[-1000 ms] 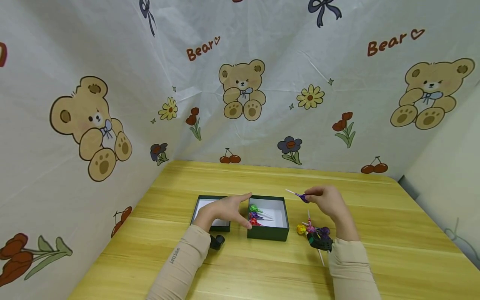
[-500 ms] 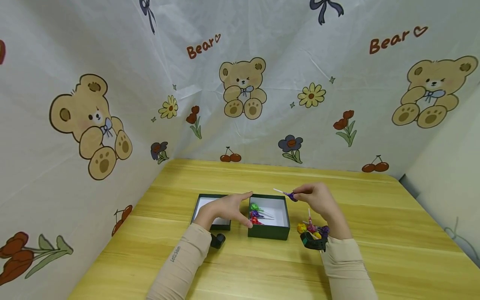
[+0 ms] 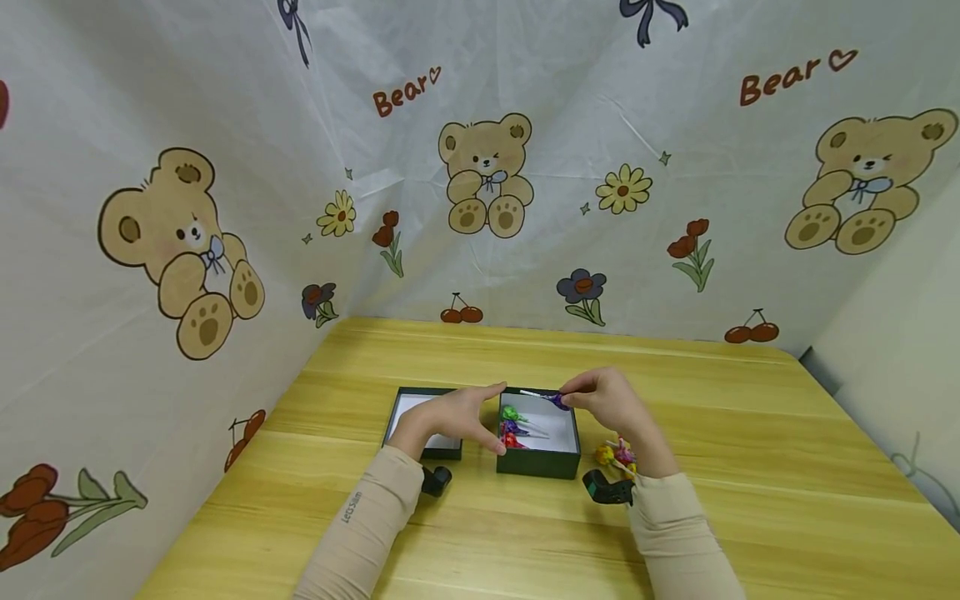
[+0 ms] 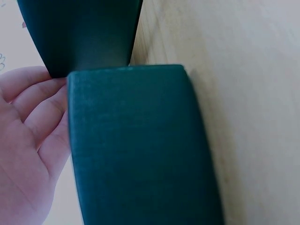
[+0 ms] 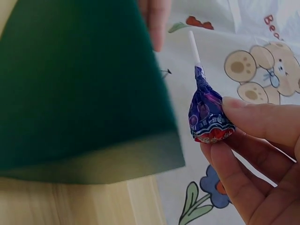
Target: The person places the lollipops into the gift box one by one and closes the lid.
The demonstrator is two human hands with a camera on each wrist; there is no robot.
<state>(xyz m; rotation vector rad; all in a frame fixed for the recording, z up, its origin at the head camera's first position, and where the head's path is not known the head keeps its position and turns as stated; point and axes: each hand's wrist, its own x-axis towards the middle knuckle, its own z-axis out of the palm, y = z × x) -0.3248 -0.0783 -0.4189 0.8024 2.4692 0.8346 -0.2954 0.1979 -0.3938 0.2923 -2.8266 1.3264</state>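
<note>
My right hand [image 3: 609, 402] pinches a lollipop [image 5: 206, 115] with a purple and red wrapper by its candy end, between thumb and fingertips. Its white stick points left, over the back rim of a dark green box [image 3: 538, 464] with a white inside. Inside that box, along its left wall, lie a green lollipop [image 3: 512, 413], a purple lollipop [image 3: 513, 427] and a red lollipop [image 3: 513, 442]. My left hand [image 3: 456, 415] spans the box's left side, thumb and fingers spread, tips at the front and back corners. In the left wrist view, its fingers [image 4: 44, 105] are partly hidden behind green cardboard.
Left of the box stands a second green-and-white tray [image 3: 441, 455], partly under my left hand. A pile of yellow and pink lollipops [image 3: 617, 455] lies right of the box, partly behind my right wrist. A bear-print cloth [image 3: 487, 275] hangs behind the wooden table [image 3: 480, 533].
My right hand has carried the purple lollipop leftward, from above the loose pile to the back right of the box. The left hand has kept its place at the box.
</note>
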